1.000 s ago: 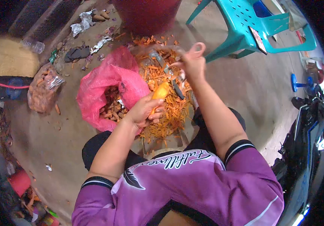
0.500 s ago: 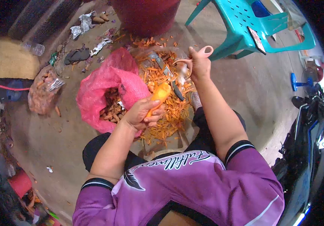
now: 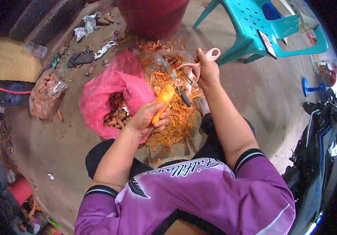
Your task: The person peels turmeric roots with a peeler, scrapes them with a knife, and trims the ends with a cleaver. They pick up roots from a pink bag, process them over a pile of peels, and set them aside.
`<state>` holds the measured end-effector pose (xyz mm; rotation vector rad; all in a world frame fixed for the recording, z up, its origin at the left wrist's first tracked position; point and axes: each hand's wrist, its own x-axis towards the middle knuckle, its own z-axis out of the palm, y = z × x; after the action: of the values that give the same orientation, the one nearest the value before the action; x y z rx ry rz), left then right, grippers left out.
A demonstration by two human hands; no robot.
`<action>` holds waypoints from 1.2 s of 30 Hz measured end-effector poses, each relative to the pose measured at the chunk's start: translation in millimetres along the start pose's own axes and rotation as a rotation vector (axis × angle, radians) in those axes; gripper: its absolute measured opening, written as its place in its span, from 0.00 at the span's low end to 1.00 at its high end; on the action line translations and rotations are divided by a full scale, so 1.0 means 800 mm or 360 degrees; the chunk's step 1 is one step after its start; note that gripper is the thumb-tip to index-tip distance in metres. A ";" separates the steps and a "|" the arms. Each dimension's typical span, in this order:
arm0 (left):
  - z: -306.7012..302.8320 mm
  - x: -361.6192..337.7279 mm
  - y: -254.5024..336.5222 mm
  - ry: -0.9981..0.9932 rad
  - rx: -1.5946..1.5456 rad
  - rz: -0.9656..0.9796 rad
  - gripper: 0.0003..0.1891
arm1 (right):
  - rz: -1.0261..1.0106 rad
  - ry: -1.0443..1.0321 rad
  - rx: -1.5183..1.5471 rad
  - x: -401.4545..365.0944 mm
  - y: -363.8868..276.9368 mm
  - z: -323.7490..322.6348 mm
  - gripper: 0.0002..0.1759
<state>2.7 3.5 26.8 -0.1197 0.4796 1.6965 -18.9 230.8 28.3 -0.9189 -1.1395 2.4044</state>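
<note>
From my feed, the left hand [image 3: 147, 119] is curled shut around the lower end of a peeled orange carrot [image 3: 163, 100]. The fingers wrap it from below, and the carrot's tip points up and away from the body. The carrot is held in the air over the heap of orange peelings [image 3: 172, 121] on the floor [image 3: 254, 90], just in front of the person's knees.

The right hand [image 3: 206, 71] is raised beyond the carrot and apart from it. It is closed on a pink-handled tool [image 3: 212, 55], whose looped end sticks out above the knuckles. I cannot make out its working end clearly against the peelings.

Just to the left of the heap, touching it, lies an open pink mesh sack [image 3: 113, 84] with unpeeled carrots [image 3: 115, 115] showing in its mouth. Further left on the floor sits a clear plastic bag [image 3: 43, 94], also filled with carrots, and a plastic bottle [image 3: 35, 49] lies beyond it.

At the far edge of the heap stands a dark red bucket [image 3: 152, 15]. A teal plastic chair [image 3: 254, 23] stands to the right of the bucket, well apart from both hands.
</note>
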 end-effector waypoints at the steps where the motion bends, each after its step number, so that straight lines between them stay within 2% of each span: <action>1: 0.003 0.003 -0.004 0.0164 0.0088 0.0127 0.17 | 0.0020 -0.0047 -0.0009 -0.008 -0.002 0.005 0.14; 5: 0.026 0.010 -0.003 0.0676 0.0585 0.0458 0.20 | 0.0075 -0.0139 0.0091 -0.029 -0.009 0.024 0.14; 8: 0.001 0.012 -0.005 0.0526 0.0764 0.0485 0.20 | 0.0108 -0.0183 0.0101 -0.022 -0.001 0.020 0.12; 11: 0.005 0.010 -0.003 0.0645 0.1156 0.0521 0.21 | 0.0078 -0.0200 -0.0011 -0.028 -0.001 0.020 0.14; 14: -0.002 0.015 0.000 0.0508 0.0915 0.0394 0.24 | 0.0024 -0.0142 -0.0071 -0.027 0.002 0.018 0.14; 18: 0.018 0.016 -0.004 0.0719 0.0874 0.0411 0.23 | -0.0053 -0.0104 -0.0157 -0.032 0.003 0.021 0.12; 19: 0.018 0.020 -0.007 0.0743 0.0902 0.0444 0.23 | -0.0061 -0.0126 -0.0412 -0.038 0.004 0.022 0.11; 23: 0.001 0.027 -0.014 0.0604 0.1076 0.0539 0.23 | -0.0045 -0.0532 -0.0663 -0.086 0.019 0.040 0.11; 25: -0.005 0.029 -0.017 0.0571 0.1166 0.0500 0.23 | 0.0050 -0.0457 -0.0755 -0.077 0.025 0.037 0.11; 27: -0.006 0.028 -0.016 0.0626 0.1162 0.0353 0.23 | 0.0045 -0.0327 -0.0460 -0.059 0.032 0.028 0.11; 28: -0.001 0.025 -0.012 0.0680 0.1110 0.0237 0.23 | -0.0099 -0.0262 -0.0735 -0.046 0.040 0.020 0.11; 29: 0.002 0.023 -0.012 0.0733 0.1052 0.0122 0.22 | -0.0155 -0.0147 -0.0597 -0.024 0.031 0.010 0.11; 31: 0.005 0.020 -0.021 0.0677 0.0952 0.0125 0.23 | -0.0274 0.0079 -0.0319 0.009 0.006 -0.003 0.11; 34: -0.003 0.022 -0.021 0.0779 0.1073 0.0230 0.22 | -0.0252 -0.0108 -0.0516 -0.010 -0.001 0.003 0.12; 36: -0.009 0.024 -0.019 0.0863 0.1215 0.0341 0.21 | -0.0898 -0.0426 -0.1129 0.000 0.055 -0.013 0.11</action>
<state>12.6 19.9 10.1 0.0364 1.5560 1.5642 -12.7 209.2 -10.7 -0.3475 -2.0888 1.6979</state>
